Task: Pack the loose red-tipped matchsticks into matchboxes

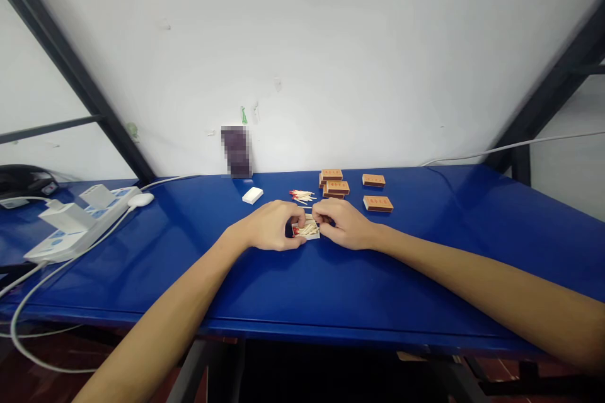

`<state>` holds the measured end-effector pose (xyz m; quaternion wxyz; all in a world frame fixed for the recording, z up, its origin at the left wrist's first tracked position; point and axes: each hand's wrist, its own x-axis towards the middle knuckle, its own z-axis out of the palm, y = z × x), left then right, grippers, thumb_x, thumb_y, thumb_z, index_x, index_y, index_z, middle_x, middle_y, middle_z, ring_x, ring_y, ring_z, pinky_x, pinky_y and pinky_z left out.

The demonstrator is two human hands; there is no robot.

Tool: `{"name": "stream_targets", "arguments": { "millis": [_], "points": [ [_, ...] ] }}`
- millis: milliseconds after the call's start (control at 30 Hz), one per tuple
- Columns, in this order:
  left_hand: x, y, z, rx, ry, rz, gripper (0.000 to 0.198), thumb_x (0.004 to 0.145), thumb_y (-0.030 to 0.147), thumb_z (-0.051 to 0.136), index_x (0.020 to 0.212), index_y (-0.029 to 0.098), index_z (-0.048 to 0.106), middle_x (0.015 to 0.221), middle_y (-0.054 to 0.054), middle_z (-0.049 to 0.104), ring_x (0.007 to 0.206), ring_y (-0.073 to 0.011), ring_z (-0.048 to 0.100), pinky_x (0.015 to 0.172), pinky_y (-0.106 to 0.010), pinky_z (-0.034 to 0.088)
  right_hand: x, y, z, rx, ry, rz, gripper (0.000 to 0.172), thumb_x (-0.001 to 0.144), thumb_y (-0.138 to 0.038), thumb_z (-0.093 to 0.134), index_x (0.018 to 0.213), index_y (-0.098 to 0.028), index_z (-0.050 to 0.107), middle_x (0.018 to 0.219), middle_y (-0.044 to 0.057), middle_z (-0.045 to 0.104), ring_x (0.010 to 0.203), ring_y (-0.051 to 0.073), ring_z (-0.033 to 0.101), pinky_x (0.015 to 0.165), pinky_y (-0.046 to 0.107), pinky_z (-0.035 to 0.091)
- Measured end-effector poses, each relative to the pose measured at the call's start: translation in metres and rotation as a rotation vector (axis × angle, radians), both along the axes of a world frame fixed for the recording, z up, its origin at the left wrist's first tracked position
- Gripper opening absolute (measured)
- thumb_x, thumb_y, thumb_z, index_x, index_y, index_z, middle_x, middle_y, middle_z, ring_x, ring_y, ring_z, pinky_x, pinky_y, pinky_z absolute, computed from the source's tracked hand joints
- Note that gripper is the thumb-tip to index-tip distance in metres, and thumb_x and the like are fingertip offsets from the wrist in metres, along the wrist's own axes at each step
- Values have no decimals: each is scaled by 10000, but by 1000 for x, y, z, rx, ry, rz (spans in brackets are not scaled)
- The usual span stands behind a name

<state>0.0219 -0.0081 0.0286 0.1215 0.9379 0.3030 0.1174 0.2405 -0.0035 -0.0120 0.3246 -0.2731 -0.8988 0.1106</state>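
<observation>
On the blue table, a white matchbox tray [312,237] holds several red-tipped matches [307,229]. My left hand [276,225] curls round the tray's left end, thumb at the near side and fingers at the far side. My right hand [344,224] is at the tray's right end with its fingers bent and closed; whatever its fingertips hold is too small to make out. Just beyond the hands lies a loose pile of matches [302,196]. A white box piece [253,195] rests to the left of that pile.
Several orange matchboxes [336,188] are stacked beyond my right hand, and two more [378,203] lie further right. At the left are a white power strip [69,236] with plugs and cables. A dark pixelated object [237,152] stands against the wall.
</observation>
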Motion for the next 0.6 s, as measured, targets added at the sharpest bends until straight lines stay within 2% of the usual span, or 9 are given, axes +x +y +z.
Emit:
{"name": "stream_targets", "arguments": {
  "millis": [167,267,333,400,467,600],
  "points": [
    [-2,0,2,82,6,5,185,798,354,617,820,173,587,809,-16,596,718,-158,524,654,-270,372,-1,0,-1,-3,-46,-41,178,770,-157,438,627,-217,352,568,-30,426,554,133,392,589,276,273],
    [-4,1,5,182,-30,-17,122,814,257,504,812,165,583,838,-40,577,777,-180,523,686,-284,375,-1,1,-2,-16,-61,-49,173,797,-161,430,637,-212,391,580,-23,464,562,134,417,588,274,275],
    [-4,1,5,200,-43,-15,91,771,207,477,767,165,558,794,-33,565,735,-171,501,659,-284,359,-1,1,-2,-11,-72,-45,178,795,-156,430,632,-212,387,580,-22,465,564,134,415,589,274,277],
    [-3,1,4,147,-51,7,36,717,188,493,693,172,514,696,-4,538,645,-146,461,609,-274,331,-1,1,-2,0,-85,-35,190,787,-158,436,621,-215,364,576,-23,450,565,136,407,592,275,278],
    [-2,0,3,36,-59,25,63,681,177,514,638,180,468,594,32,483,553,-113,394,553,-261,296,-2,1,-2,7,-94,-28,204,777,-162,445,615,-219,335,572,-24,434,565,137,398,595,277,279],
    [0,-1,0,-128,-60,31,109,674,162,536,607,179,453,540,60,443,494,-80,342,503,-243,262,-1,0,-1,13,-96,-9,220,776,-159,450,619,-220,309,564,-33,421,554,132,376,607,281,284]
  ]
}}
